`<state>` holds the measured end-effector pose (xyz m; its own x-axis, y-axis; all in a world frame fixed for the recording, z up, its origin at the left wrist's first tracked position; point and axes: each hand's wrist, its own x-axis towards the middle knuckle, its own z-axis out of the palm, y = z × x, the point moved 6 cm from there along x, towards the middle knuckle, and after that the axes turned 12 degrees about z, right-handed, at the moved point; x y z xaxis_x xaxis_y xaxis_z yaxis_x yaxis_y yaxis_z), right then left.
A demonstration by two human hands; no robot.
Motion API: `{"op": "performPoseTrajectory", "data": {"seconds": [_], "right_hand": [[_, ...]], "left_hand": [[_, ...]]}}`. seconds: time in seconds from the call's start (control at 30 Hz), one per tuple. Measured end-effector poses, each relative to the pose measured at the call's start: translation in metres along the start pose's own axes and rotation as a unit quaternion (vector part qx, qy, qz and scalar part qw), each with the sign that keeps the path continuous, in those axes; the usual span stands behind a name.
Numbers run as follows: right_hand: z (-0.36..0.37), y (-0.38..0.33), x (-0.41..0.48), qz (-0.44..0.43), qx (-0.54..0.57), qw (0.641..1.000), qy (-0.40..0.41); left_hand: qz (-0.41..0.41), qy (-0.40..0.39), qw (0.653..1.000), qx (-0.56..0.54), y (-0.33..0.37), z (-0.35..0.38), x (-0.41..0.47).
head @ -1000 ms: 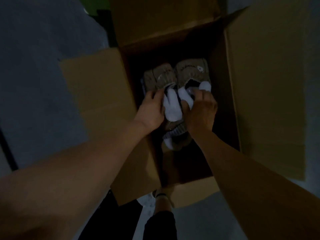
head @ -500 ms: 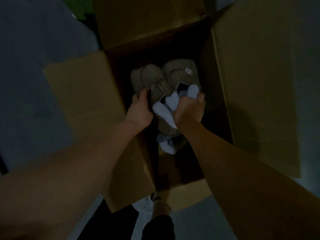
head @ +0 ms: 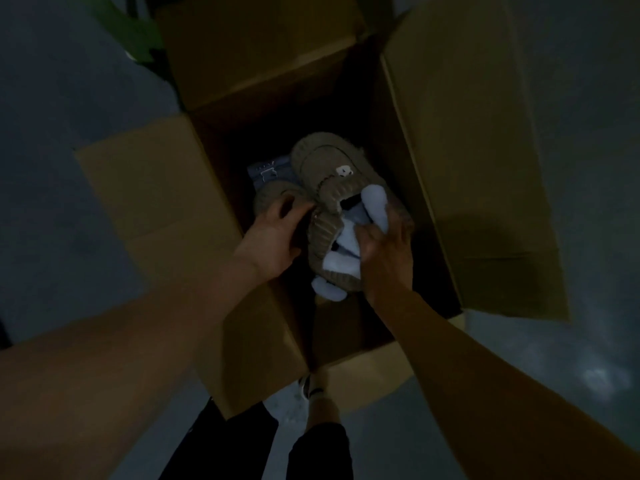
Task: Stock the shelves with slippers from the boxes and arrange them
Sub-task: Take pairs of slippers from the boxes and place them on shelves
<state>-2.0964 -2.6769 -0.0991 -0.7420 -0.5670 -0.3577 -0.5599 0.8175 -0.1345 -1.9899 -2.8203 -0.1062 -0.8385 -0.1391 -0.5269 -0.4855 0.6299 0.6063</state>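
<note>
Up toward the mouth of the cardboard box [head: 149, 188] is where the brown slippers [head: 332, 174] have come in the last half second. Their rise has bared a blue packet [head: 265, 171] on the stock below, at their 10 o'clock.

The right hand [head: 384, 244] has its fingers curled tight round the white fleecy heel ends of two slippers at once, one lying against the other, toes pointing to about 11 o'clock. The left hand [head: 273, 237] has slid off that bundle to a third slipper [head: 273, 197] lying lower, at the bundle's 9 o'clock. Its fingers are bent over the rim — whether they have truly closed on it I cannot tell in this dim light.

The weak point, as I judge it, is the one-handed hold. It bears on soft lining rather than on the soles, so the nearer slipper could slide out of the pinch and drop back into the box. Pulling up the third slipper at the same time could also split a pair — its mate is not in view.
</note>
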Motion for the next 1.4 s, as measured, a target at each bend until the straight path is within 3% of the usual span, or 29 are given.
{"op": "performPoseTrajectory", "data": {"seconds": [0.07,0.17,0.23,0.33,0.43,0.6,0.73,0.83,1.07,1.17,1.23,1.3,1.4], "right_hand": [[0.008,0.004,-0.001,0.018,0.021,0.999,0.037],[0.017,-0.003,-0.014,-0.055,-0.006,0.994,0.098],[0.019,-0.001,-0.013,-0.064,-0.017,0.991,0.115],[0.018,0.007,-0.011,-0.019,-0.046,0.993,0.110],[0.007,0.019,-0.003,0.008,-0.037,0.995,0.094],[-0.016,0.022,-0.008,0.028,-0.025,0.999,0.032],[-0.044,0.028,-0.031,0.016,0.035,0.998,0.059],[-0.069,0.038,-0.044,-0.003,0.078,0.991,0.108],[-0.116,0.039,-0.035,-0.123,0.043,0.991,0.033],[-0.132,0.040,-0.026,-0.192,0.062,0.980,0.004],[-0.140,0.049,-0.021,-0.164,0.076,0.982,-0.053],[-0.157,0.054,-0.021,-0.166,0.076,0.982,-0.052],[-0.152,0.077,-0.015,-0.131,0.091,0.984,-0.086]], "left_hand": [[-0.007,-0.022,0.999,0.024,-0.001,0.005,0.006],[-0.018,-0.049,0.996,0.070,-0.004,0.012,0.014],[-0.020,-0.026,0.995,0.096,-0.001,0.011,0.016],[0.038,0.035,0.987,0.151,0.021,0.005,0.019],[0.134,0.006,0.970,0.202,0.042,0.015,0.033],[0.127,-0.026,0.977,0.167,0.054,0.012,0.045],[0.128,-0.047,0.977,0.165,0.070,-0.001,0.017],[0.154,-0.020,0.973,0.173,0.097,-0.022,-0.009],[0.136,-0.016,0.985,0.101,0.112,-0.056,-0.035],[0.133,0.028,0.988,0.074,0.113,-0.068,-0.046],[0.102,0.035,0.994,0.032,0.111,-0.071,-0.047],[0.062,0.010,0.998,-0.021,0.111,-0.062,-0.044],[-0.013,-0.073,0.978,-0.196,0.121,-0.028,-0.038]]}}
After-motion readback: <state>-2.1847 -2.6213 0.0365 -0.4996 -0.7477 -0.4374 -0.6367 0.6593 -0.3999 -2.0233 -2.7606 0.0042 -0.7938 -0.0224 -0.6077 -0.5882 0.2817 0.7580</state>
